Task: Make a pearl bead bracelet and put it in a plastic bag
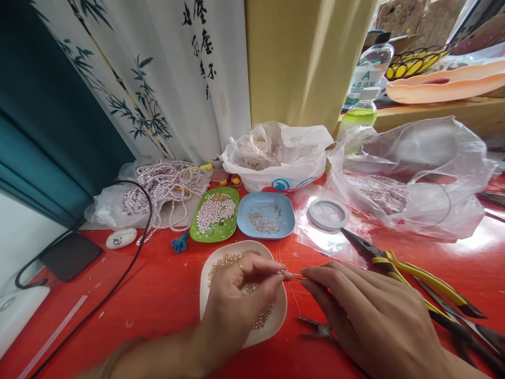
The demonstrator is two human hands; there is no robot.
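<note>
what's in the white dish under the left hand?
Small gold beads lie in the white dish, seen at its top and lower right. The left hand covers the middle, so the rest is hidden.

Both hands [236, 308] [374, 316] pinch a thin pin [295, 276] above a bead dish [205, 295].

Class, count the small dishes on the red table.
3: a green dish of pearls at back left, a blue dish beside it, a white dish of gold beads under the left hand.

On the table [158, 295], 3 dishes: the bead dish [221, 258] nearest, the pearl dish [215, 215] behind it, the pin dish [265, 215] right of that. Pliers [418, 276] lie right; bags [278, 155] behind.
</note>
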